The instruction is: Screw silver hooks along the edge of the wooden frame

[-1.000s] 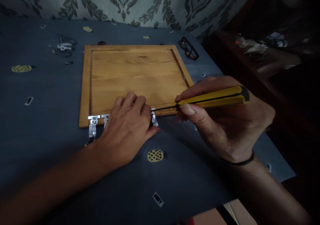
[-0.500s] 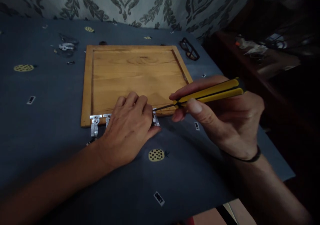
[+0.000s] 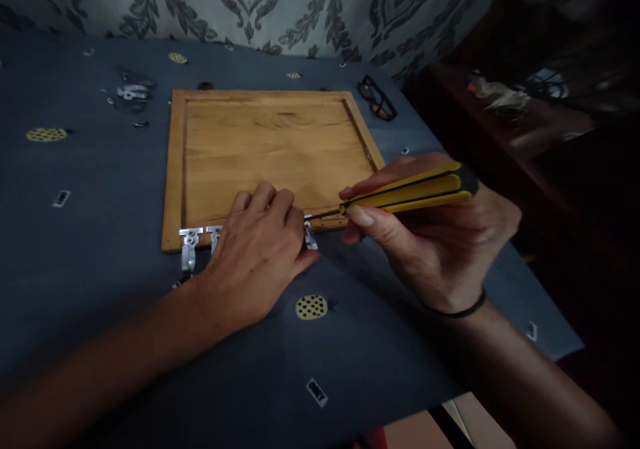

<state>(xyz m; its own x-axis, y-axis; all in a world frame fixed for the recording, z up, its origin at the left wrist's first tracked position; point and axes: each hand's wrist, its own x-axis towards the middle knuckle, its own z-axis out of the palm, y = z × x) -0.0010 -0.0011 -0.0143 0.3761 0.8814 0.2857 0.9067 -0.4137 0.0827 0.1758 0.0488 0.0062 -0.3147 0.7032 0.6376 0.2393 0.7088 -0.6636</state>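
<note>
A framed wooden panel (image 3: 265, 142) lies flat on the cloth. My left hand (image 3: 257, 249) rests over its near edge, fingers curled and thumb toward a metal hinge (image 3: 311, 236), which it seems to hold against the wood. Its fingertips are partly hidden. My right hand (image 3: 445, 252) is wrapped round the yellow and black handle of a screwdriver (image 3: 415, 190). The shaft slants down left to that hinge; my left fingers hide its tip. Further left on the same edge sit another hinge (image 3: 189, 249) and a partly covered hinge (image 3: 214, 236).
Pliers (image 3: 133, 92) and a small screw (image 3: 141, 124) lie at the back left of the blue patterned tablecloth (image 3: 100, 249). Black-framed glasses (image 3: 377, 98) are beyond the panel's right corner. Dark furniture with a crumpled plastic bag (image 3: 505, 97) stands to the right.
The screwdriver handle has turned in my right hand, and that hand has shifted slightly left with its thumb closer to the shaft. My left hand and the panel stay put.
</note>
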